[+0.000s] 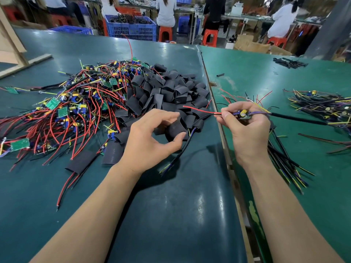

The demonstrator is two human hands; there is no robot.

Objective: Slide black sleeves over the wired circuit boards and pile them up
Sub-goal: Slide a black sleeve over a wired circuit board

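We saw the right hand [247,128], right of centre in the frame, pinching a wired circuit board [243,114] between thumb and fingers, its red lead [201,110] pointing left toward the other hand. The left hand [152,137], at centre, was curled round a black sleeve [175,130] picked from the near edge of the sleeve pile [167,92] on the bench [171,205], thumb and forefinger pinching it. Board and sleeve stood near each other but apart — the board was not yet inside.

We judged 3 things could go wrong. The sleeve looked soft and partly flattened, so its mouth might close under the pinch and the leads would butt against the rim. The red lead and the black one beside it splayed apart; one could miss the opening and fold back outside. A black cable [182,149] lay under the left hand and might be dragged along.

The heap of bare boards [76,103] at middle left was too tangled to count. Sleeved pieces seemed to lie at the right edge [321,107] — cut off by the frame. We could not tell which end of the sleeve was open, nor how the right fingers sat beneath the board.
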